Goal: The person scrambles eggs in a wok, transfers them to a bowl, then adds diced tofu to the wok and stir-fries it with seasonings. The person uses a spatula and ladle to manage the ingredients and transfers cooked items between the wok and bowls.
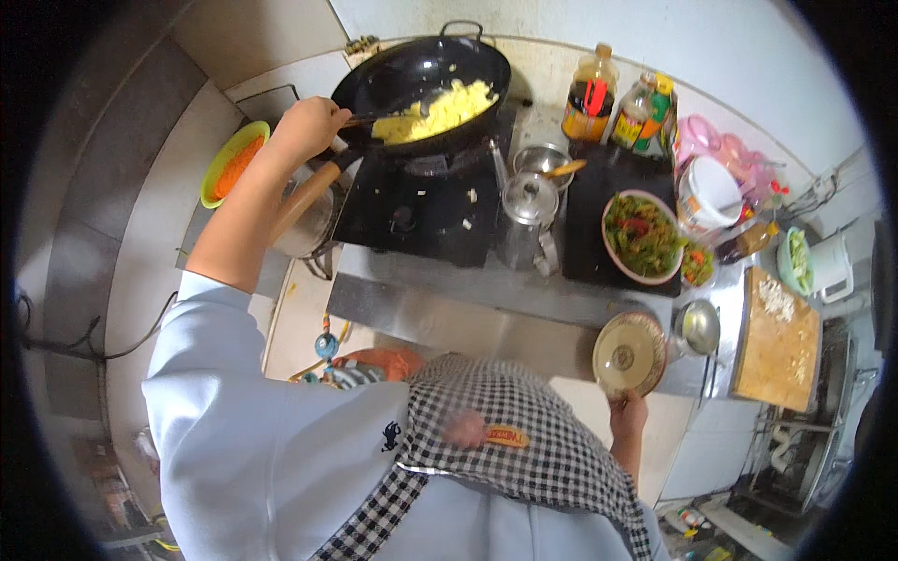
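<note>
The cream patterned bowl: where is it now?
In the head view, the cream patterned bowl is right of centre, held in the right hand, just left of a metal bowl.

soft, fairly even indoor light leaves the white wall (730,56) pale and bright, while the grey tiles (70,187) at far left look dimmer. dull glare smears the steel counter front (468,313), and a faint sheen lies inside the black wok (383,89). straight edges bow toward the dark circular rim; the lower-right clutter (697,524) seems blurred.

A gingham apron (524,402) covers a pale-blue sweatshirt (290,439).
</note>
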Available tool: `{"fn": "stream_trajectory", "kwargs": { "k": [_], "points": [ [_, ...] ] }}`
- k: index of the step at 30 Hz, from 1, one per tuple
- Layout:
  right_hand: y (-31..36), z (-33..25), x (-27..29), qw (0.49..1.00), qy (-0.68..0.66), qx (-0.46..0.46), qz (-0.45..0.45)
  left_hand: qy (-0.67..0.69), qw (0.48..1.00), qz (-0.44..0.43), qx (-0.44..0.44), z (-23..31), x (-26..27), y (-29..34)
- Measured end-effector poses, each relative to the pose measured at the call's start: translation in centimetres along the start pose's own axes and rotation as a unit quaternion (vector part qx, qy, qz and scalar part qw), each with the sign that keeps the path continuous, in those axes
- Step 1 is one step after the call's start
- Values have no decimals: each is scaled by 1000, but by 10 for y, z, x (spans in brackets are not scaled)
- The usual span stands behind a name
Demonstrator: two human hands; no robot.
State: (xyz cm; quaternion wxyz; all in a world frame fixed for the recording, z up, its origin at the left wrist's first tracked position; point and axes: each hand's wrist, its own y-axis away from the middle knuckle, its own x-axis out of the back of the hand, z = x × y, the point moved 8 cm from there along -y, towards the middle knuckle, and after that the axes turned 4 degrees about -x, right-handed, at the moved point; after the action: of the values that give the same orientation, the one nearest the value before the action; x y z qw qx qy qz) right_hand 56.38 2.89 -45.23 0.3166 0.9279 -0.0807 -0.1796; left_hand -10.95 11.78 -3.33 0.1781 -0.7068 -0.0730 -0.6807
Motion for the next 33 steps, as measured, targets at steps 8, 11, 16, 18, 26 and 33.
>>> {"fn": "stream_trajectory", "kwargs": {
  "k": [8, 11, 16, 18, 26, 33],
  "points": [
    [4, 2, -10, 993, -112, -31, 34, 168, 983, 5, -73, 96, -79, 110],
    [5, 3, -10, 992, -118, -30, 40, 111, 990, -45, 78, 75, -149, 103],
    [9, -4, -16, 994, -113, 0, 9, 90, 991, 22, 94, 49, -203, 90],
    [11, -3, -18, 990, -139, 3, 15, 79, 992, 22, 95, 41, -211, 84],
    [9, -3, -20, 987, -158, 17, -2, 134, 989, -4, 61, 36, -221, 80],
    [7, -2, -18, 988, -152, 16, 4, 127, 991, -22, 27, 41, -223, 79]
  ]
}}
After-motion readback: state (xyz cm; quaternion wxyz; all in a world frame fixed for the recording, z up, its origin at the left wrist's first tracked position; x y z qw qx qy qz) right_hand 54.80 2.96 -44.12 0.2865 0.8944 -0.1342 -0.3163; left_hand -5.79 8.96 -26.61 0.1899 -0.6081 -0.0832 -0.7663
